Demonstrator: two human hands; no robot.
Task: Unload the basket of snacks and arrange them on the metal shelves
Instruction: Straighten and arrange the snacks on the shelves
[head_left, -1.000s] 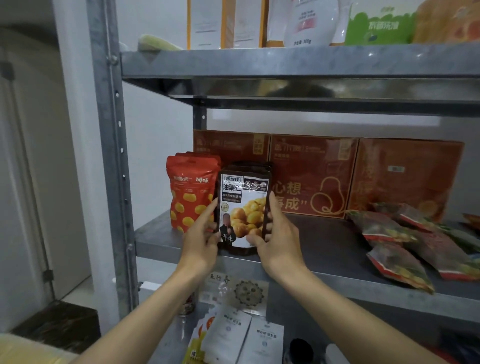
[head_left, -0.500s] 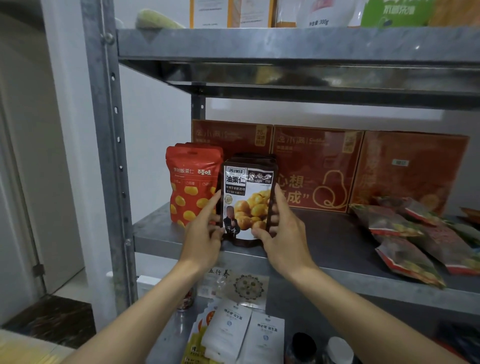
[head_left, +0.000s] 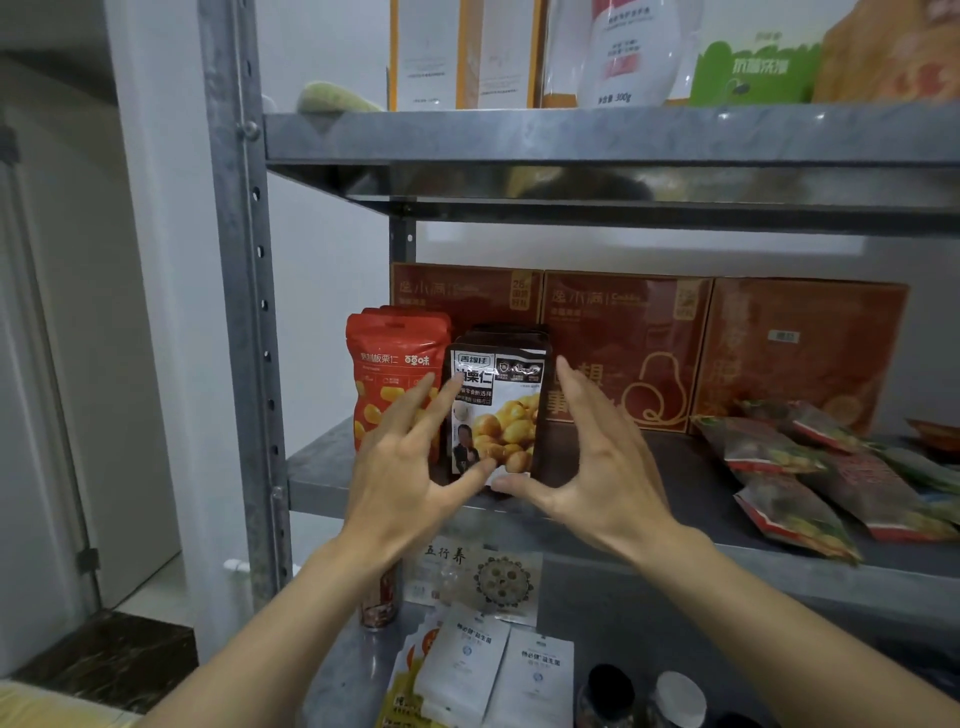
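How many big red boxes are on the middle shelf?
3, side by side at the back: left box, middle box, right box. More may hide past the right edge.

chestnut pouch (head_left: 498, 410) upright on shelf (head_left: 649, 499), right of nut pouches (head_left: 392, 374), before boxes (head_left: 623, 348)

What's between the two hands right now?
Head view: the dark chestnut pouch stands upright on the metal shelf between the open left hand and right hand.

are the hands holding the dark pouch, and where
Nothing is held: left hand and right hand are open beside the dark pouch standing on the shelf.
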